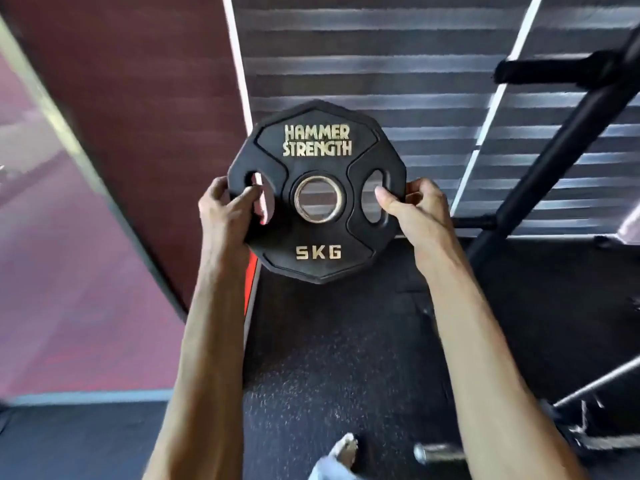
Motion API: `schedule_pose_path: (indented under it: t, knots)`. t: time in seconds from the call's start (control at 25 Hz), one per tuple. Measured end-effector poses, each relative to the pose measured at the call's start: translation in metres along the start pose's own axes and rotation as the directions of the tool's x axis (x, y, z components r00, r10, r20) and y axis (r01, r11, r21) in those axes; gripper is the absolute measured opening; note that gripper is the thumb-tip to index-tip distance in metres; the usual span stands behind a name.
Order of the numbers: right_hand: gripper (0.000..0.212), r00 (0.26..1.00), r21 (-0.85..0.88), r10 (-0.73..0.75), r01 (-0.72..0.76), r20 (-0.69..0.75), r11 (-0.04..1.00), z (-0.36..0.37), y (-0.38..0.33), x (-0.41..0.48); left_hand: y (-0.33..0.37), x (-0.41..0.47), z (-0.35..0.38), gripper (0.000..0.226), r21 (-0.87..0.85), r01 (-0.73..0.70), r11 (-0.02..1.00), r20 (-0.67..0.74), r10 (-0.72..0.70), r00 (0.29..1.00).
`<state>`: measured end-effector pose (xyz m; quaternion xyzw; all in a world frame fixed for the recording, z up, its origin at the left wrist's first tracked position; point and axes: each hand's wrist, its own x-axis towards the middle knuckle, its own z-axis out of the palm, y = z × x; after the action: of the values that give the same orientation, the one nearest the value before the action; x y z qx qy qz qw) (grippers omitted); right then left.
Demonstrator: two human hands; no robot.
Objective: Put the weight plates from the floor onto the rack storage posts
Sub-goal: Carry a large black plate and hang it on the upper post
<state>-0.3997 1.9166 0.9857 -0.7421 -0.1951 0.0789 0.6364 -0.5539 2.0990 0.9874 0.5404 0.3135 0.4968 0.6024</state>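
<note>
5 kg weight plate (318, 237), black, twelve-sided, "Hammer Strength" lettering. Off the floor, held upright at about chest height, printed face toward the camera.

Left hand (225, 206) grips the left rim, fingers curled through the left grip slot. Right hand (412, 209) grips the right rim, thumb at the edge of the right slot. Both clenched on the plate, neither free.

Key relation: the rack upright (554, 150) stands to the right of the plate. Upper storage post (543, 69) sticks out leftward, above and right of the plate and well apart. A shorter lower post (476, 222) sits just beyond the right hand. Right hand is the nearer one. The plate's centre bore faces the camera, while the posts run sideways. Judgement: the plate has to swing right and turn so the bore lines up with a post's end.

Surface: black speckled rubber floor (329, 358). A bare foot (343, 448) at the bottom edge, a metal bar end (436, 452) beside it.

Room: maroon wall panel (138, 98) to the left, grey striped wall (363, 64) behind the plate. Right edge is blurred.
</note>
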Motion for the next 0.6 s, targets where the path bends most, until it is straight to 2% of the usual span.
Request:
schedule_pose_path:
  t: [0.08,0.28,0.44,0.6]
  knots:
    - [0.037,0.996,0.006,-0.025,0.025,-0.083,1.000,0.005,-0.002,0.040,0.000,0.041,0.033,0.014,0.012,0.001,1.000,0.144,-0.002,0.990]
    - [0.033,0.963,0.001,-0.077,0.080,-0.259,0.997,0.000,-0.023,0.114,-0.006,0.124,0.119,0.013,-0.037,0.056,0.998,0.339,-0.040,0.940]
    - [0.036,0.912,-0.063,-0.114,0.097,-0.395,0.993,-0.008,-0.033,0.158,-0.010,0.170,0.180,0.017,-0.047,0.100,0.994,0.435,-0.070,0.898]
    - [0.032,0.846,-0.113,-0.137,0.091,-0.515,0.989,-0.016,-0.034,0.196,-0.021,0.205,0.241,0.013,-0.058,0.167,0.984,0.568,-0.105,0.816]
